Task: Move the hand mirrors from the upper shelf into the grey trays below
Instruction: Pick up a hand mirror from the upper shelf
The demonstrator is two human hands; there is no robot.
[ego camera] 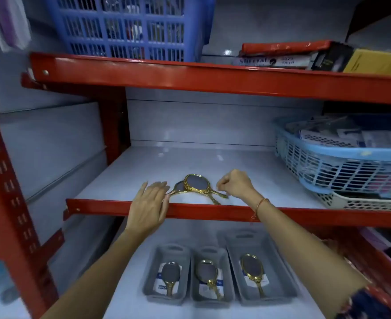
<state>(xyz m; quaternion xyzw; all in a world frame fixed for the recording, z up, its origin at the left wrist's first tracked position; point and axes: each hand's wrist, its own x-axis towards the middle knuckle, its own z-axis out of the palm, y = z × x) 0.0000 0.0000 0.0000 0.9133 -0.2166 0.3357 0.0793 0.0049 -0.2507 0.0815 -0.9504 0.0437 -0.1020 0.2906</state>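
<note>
Two gold-framed hand mirrors lie overlapping at the front of the white upper shelf: the top mirror and a lower mirror peeking out on its left. My right hand is curled at the top mirror's handle, fingers pinched on it. My left hand rests flat and open over the red shelf edge, fingertips beside the lower mirror. Below stand three grey trays, left tray, middle tray and right tray, each with one gold mirror inside.
A light blue basket full of packets sits at the right of the upper shelf, on a white mesh tray. A dark blue basket and boxes occupy the shelf above. Red uprights frame the left side.
</note>
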